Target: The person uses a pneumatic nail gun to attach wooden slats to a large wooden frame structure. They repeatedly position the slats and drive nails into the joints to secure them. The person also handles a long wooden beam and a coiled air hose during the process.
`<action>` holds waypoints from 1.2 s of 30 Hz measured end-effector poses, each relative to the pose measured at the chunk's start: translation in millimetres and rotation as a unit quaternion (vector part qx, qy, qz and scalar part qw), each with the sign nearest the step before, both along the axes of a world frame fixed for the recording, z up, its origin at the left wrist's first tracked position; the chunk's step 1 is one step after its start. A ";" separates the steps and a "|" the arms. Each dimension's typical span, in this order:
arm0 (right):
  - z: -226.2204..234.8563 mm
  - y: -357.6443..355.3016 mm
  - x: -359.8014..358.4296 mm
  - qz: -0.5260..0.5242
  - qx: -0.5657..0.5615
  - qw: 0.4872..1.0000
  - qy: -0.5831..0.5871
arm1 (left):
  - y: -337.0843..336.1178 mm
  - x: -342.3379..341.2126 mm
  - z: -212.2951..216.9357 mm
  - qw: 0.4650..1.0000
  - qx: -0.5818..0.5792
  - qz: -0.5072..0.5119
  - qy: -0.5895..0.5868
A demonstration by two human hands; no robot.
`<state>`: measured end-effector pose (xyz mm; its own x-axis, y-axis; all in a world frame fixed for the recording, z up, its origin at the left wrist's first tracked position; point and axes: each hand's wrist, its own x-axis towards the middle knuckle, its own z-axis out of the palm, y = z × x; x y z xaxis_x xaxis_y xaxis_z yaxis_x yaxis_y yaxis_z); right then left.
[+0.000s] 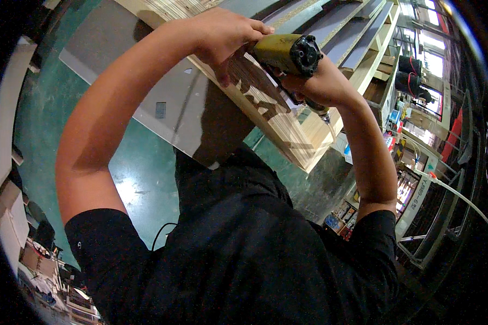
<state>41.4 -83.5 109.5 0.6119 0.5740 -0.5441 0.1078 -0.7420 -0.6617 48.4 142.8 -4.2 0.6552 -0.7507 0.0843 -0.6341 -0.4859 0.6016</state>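
My right hand (328,84) is closed round the handle of a yellow and black air nail gun (279,53). The gun's nose is hidden near the timber; a metal fitting (324,114) hangs below my grip. My left hand (222,40) lies across a wooden board (260,78), its thumb on the near side and its fingers reaching over toward the gun. This board belongs to a pale timber frame (295,143) that slants across the upper middle, and dark shadows fall on it.
Under the frame, at its left, a grey panel (162,122) with a small rectangular cut-out sticks out over the green floor (141,184). Several grey slats (336,32) run along the frame's far side. Shelving and tools stand at the right, near a pale hose (461,197).
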 end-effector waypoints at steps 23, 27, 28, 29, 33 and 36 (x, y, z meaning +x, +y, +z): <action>30.6 -93.7 -80.5 -0.189 0.018 0.980 0.059 | -72.9 -2.7 51.5 0.970 0.169 0.172 0.029; 20.6 -109.0 -111.1 -0.190 0.108 0.975 0.041 | -85.5 -0.9 11.4 0.949 0.153 0.270 -0.061; 23.6 -110.0 -114.5 -0.185 0.116 0.974 0.057 | -87.2 -0.1 7.4 0.946 0.150 0.277 -0.072; 16.4 -114.0 -119.4 -0.166 0.148 0.974 0.030 | -88.0 2.1 3.9 0.944 0.146 0.284 -0.083; 4.0 -123.8 -135.2 -0.155 0.205 0.966 0.022 | -100.6 8.7 8.1 0.928 0.197 0.301 -0.097; 4.1 -131.7 -138.2 -0.158 0.213 0.963 0.054 | -100.6 0.7 10.6 0.919 0.230 0.308 -0.085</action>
